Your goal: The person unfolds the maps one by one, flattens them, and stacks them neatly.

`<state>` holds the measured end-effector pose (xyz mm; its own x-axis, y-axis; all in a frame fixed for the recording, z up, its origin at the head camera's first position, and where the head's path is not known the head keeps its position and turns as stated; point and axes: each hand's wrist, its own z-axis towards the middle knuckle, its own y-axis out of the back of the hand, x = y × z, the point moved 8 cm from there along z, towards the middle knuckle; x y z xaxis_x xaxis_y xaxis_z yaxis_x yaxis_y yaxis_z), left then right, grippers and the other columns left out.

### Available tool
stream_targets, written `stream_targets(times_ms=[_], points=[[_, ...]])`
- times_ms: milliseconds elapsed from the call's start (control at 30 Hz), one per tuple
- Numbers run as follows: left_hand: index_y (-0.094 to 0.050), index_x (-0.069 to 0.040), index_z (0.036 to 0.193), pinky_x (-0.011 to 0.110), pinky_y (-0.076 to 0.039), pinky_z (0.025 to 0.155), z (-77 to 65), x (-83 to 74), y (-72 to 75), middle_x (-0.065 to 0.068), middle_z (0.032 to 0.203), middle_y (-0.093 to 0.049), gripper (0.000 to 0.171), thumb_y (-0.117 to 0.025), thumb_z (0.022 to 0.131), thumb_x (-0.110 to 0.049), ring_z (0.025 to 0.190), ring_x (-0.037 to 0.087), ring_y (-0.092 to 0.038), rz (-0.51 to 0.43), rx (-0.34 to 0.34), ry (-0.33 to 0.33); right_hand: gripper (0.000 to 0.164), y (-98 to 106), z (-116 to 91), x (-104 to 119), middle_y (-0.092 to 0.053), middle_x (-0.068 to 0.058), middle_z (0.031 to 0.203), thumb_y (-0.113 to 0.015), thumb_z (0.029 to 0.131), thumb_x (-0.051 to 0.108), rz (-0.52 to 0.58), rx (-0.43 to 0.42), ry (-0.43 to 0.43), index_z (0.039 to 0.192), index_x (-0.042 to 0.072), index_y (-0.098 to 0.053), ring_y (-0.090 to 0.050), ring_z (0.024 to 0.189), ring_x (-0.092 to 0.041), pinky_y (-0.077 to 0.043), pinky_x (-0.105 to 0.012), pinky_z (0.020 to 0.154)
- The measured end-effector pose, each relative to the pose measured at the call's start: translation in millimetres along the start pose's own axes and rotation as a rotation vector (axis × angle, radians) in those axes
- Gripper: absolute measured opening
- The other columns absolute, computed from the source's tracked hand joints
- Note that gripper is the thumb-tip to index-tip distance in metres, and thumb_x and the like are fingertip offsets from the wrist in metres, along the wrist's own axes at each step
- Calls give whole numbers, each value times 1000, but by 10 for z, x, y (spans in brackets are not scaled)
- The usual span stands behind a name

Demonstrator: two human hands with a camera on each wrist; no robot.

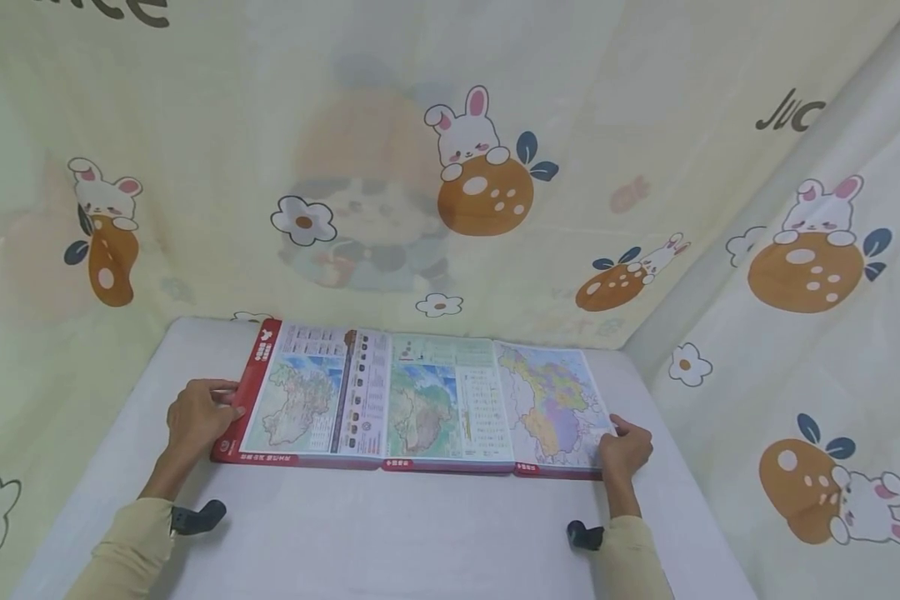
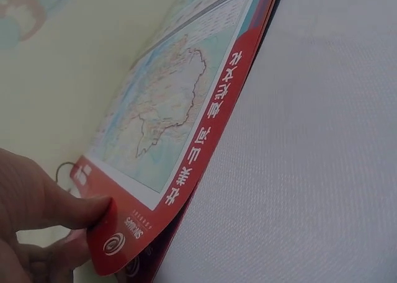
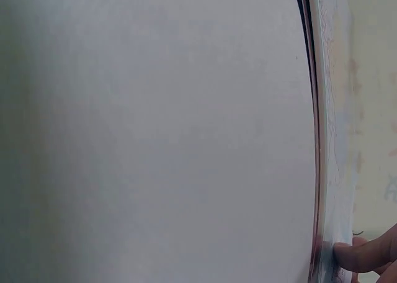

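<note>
A folding map (image 1: pixel 427 412) lies across the white table, opened into 3 printed panels with a red strip along its left side. My left hand (image 1: pixel 197 417) pinches that red edge, and in the left wrist view the thumb (image 2: pixel 80 211) presses on top of the red corner, which is lifted a little. At the other end, my right hand (image 1: pixel 626 446) grips the right edge near its lower corner. The right wrist view shows the thumb (image 3: pixel 363 255) on the map's printed face, with several folded layers (image 3: pixel 316 140) seen edge-on.
White cloth covers the table (image 1: pixel 390 533), which has a back edge just behind the map. A cream curtain (image 1: pixel 217 167) with rabbit and fruit prints hangs behind and at both sides. A dark wrist camera (image 1: pixel 198 517) sticks out from the left sleeve, and another (image 1: pixel 585 535) from the right.
</note>
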<state>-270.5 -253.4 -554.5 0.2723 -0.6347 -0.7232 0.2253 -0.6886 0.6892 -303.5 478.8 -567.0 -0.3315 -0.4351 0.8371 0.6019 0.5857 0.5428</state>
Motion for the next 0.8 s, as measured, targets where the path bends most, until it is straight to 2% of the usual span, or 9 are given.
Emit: stream_targets(times_ms=[67,133,233,333,433,600,700,800], points=[[-66,10,138,59,-59,87,-5,11,9,38,128,-72,50,-79,94,-9,109,55,-73,12,-16,-9,56,-6,18,-19,-65,-40,128,-48,82,-16,-16,7,4,134,-10,-69,-59,113,-46,-43,-45,94],[-67,10,136,57,-57,85,-12,12,30,38,125,-73,49,-80,93,-9,108,55,-73,29,-33,-24,56,-27,35,-36,-68,-41,127,-49,81,-15,-34,16,9,132,-11,-70,-62,111,-47,-44,-44,92],[-68,10,134,54,-56,82,-40,-1,63,37,122,-74,47,-81,92,-9,106,55,-74,63,-68,-54,57,-68,45,-41,-67,-40,130,-50,79,-14,-75,37,-2,133,-11,-69,-62,120,-54,-48,-55,103],[-68,11,132,53,-57,78,-91,-54,79,37,119,-75,45,-80,92,-8,103,54,-74,95,-100,-87,58,-88,39,-22,-64,-38,139,-53,80,-10,-159,48,-26,135,-8,-68,-55,131,-59,-38,-67,117],[-69,11,130,51,-56,76,-130,-98,77,37,116,-75,43,-79,93,-8,99,52,-73,131,-133,-103,56,-80,17,14,-61,-37,143,-56,81,-6,-230,47,-41,136,-7,-69,-48,132,-63,-31,-75,115],[-67,12,133,54,-54,81,-155,-120,71,37,121,-73,45,-79,94,-9,101,51,-69,160,-152,-88,61,-57,-55,19,-55,-39,149,-57,83,-2,-263,58,-36,143,-11,-61,-43,134,-63,-28,-76,112],[-64,10,141,58,-54,87,-158,-154,80,37,129,-70,52,-79,97,-14,107,52,-66,158,-153,-91,65,-61,-106,58,-46,-46,151,-58,92,8,-319,101,-18,152,-14,-49,-39,135,-67,-29,-78,112],[-56,8,151,67,-48,100,-164,-265,88,40,140,-61,62,-76,101,-23,119,57,-58,221,-140,-157,73,-90,-171,225,-34,-54,152,-54,104,26,-389,172,36,161,-14,-33,-31,138,-72,-25,-83,111]])
